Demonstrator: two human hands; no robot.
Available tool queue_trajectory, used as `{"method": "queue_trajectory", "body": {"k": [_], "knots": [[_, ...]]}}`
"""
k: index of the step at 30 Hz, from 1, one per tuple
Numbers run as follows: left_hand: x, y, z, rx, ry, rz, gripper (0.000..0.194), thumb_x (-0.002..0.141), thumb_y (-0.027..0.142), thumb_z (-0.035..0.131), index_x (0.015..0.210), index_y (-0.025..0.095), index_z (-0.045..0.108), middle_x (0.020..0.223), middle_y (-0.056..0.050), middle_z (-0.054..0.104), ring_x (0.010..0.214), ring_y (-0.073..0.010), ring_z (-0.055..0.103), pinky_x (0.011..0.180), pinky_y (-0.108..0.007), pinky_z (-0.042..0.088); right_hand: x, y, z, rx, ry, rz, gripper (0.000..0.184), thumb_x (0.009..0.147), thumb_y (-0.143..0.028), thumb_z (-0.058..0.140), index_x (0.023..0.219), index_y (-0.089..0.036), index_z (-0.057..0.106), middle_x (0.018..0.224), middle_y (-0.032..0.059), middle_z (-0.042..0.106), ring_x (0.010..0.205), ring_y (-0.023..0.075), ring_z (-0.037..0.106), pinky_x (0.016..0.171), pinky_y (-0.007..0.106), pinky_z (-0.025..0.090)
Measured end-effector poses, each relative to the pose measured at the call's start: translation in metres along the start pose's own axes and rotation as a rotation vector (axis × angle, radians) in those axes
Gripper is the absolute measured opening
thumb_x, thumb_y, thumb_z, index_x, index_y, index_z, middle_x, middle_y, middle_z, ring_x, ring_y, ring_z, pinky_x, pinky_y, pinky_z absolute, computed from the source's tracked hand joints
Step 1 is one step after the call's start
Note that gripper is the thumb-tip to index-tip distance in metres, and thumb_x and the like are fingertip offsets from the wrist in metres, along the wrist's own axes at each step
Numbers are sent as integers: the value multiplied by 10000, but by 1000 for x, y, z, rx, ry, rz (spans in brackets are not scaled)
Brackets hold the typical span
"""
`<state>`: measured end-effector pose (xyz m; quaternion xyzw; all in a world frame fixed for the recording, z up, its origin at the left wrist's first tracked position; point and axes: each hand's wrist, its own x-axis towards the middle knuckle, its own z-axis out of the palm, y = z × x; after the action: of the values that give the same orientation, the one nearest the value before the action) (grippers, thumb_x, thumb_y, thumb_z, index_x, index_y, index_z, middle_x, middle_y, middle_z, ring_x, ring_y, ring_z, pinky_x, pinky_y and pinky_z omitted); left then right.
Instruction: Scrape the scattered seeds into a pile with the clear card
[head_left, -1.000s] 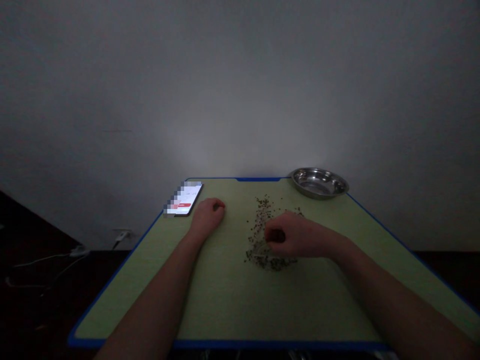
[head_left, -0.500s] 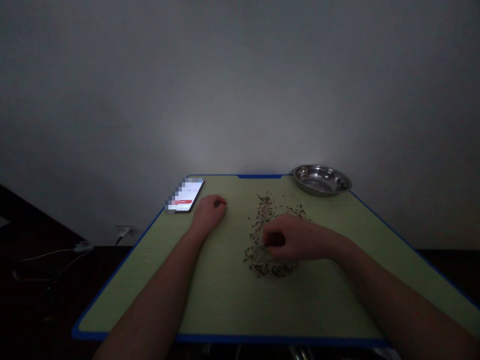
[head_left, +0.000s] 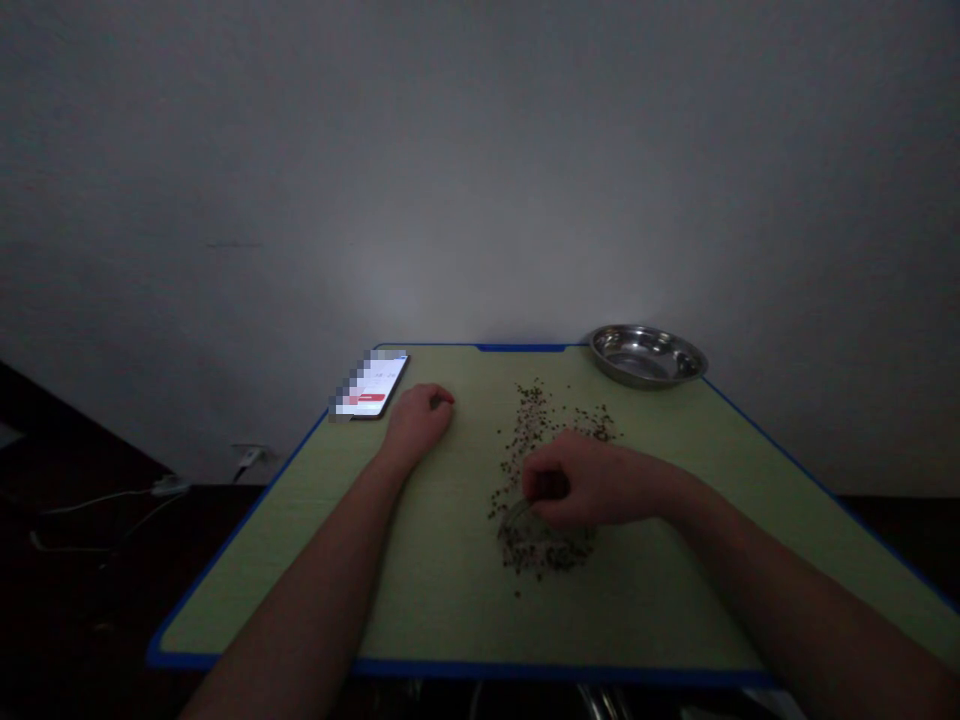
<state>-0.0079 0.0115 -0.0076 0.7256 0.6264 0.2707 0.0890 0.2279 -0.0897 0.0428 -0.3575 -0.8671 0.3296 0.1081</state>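
My left hand [head_left: 421, 418] rests loosely curled on the green tabletop, close to the phone, and no object shows in it. Over the middle of the table, my right hand [head_left: 581, 478] has its fingers pinched round a clear, round-edged thing [head_left: 517, 518], which looks like a see-through dish or lid; dimness and the hand hide its kind. Small dark grains [head_left: 547, 555] lie at its near edge, perhaps partly under it. More grains [head_left: 531, 410] are strewn in a trail beyond my right hand, with a smaller patch [head_left: 598, 425] to the right.
A shiny steel bowl [head_left: 646, 358] stands at the table's back right corner. The lit phone [head_left: 379, 385] lies at the back left. The table [head_left: 420, 610] has a blue rim and meets a grey wall. Cables [head_left: 112, 495] trail at the left, below a socket.
My right hand has drawn the clear thing slightly nearer to me, and grains have shifted with it. One grain now lies apart in front. My left hand has stayed in place.
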Motion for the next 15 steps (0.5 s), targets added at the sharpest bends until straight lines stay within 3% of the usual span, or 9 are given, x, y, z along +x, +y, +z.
{"method": "queue_trajectory", "body": {"k": [9,15], "knots": [[0,1,0,7,1,-7,249,760,206,489,883,173,702,982,-85,684,969,-228,597,899,-353,449,-3,-3,-3,23,-17,-7,56,683,-109,590,689,-165,596,612,-47,545,548,76,473,524,186,376],[-1,3,-2,6,-2,0,260,767,206,478,894,164,702,979,-97,680,955,-227,596,887,-358,451,-7,3,-15,65,78,45,42,713,-142,563,719,-165,598,633,-37,553,566,86,475,517,197,372]]}}
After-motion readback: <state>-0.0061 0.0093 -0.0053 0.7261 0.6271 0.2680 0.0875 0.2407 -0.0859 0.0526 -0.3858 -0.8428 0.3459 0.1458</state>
